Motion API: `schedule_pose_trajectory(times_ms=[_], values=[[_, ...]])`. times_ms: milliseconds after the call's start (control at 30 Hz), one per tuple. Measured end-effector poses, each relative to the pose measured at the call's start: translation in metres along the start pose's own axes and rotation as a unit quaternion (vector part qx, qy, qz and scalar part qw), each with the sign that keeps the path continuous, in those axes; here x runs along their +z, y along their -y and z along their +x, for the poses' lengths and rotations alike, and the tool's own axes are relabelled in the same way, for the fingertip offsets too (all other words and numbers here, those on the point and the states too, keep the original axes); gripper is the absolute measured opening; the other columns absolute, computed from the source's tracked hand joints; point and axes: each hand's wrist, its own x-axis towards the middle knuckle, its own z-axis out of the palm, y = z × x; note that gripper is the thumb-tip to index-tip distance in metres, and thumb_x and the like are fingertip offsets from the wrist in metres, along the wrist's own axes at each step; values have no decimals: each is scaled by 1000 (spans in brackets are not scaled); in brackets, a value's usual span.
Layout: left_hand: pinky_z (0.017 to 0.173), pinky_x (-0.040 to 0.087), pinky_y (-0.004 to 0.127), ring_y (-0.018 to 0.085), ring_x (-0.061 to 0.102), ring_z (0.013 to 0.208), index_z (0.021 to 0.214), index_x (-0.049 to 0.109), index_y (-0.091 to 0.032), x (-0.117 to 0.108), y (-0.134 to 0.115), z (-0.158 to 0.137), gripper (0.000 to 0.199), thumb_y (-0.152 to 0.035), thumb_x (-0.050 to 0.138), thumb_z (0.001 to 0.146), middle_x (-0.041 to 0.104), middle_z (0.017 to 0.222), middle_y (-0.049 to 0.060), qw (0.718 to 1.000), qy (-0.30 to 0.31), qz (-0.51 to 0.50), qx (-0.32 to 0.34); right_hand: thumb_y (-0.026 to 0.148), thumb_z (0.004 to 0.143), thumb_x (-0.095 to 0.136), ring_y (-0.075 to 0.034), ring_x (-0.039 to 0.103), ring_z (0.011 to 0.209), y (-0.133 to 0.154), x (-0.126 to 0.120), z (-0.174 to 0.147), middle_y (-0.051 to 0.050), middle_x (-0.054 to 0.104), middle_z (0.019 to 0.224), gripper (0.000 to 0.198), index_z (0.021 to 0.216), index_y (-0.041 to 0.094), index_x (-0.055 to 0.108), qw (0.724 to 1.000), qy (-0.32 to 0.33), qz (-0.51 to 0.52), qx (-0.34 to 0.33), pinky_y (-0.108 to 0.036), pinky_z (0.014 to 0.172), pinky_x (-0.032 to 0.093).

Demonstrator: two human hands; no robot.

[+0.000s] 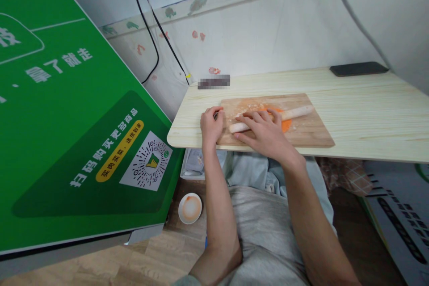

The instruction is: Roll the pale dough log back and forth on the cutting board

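A pale stick that looks like a rolling pin (298, 112) lies slantwise over a wooden cutting board (311, 136). My right hand (263, 129) is on its middle part, thumb on the near side and fingers over the far side. Beneath the pin and hand shows a flat orange patch (286, 125), dough or a stain; I cannot tell which. Small whitish crumbs (246, 108) are scattered round it. At the board's left edge my left hand (212, 125) is closed, fingers curled. Something small and dark (216, 115) shows at its fingertips, too small to name.
A black phone-like slab (358, 69) rests at the back right of the pale table (368, 116). A green panel (67, 111) stands close on the left. Below the table are a white bowl (190, 208) and a box (194, 174). Black cables (157, 44) hang along the wall.
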Motion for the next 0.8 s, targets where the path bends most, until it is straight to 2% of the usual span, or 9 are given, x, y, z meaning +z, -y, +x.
schedule_pose_trajectory(times_ms=[367,800], values=[[107,59,39,25,77,113,107,80,-21,-1,-1,-1,20,-14,62,103,84,117,9,1000,1,-1,7,54,113,59,-39,53,142,-1,6,2,-12,70,150,44,144,25,71,1000,-24,-16,-8,-60,123,24],[104,60,40,26,77,109,106,80,-21,-1,1,-1,19,-16,62,103,83,114,9,1000,-6,-5,23,52,111,65,-38,54,141,1,4,2,-13,70,149,43,144,25,72,1000,-22,-21,-4,-57,126,22]])
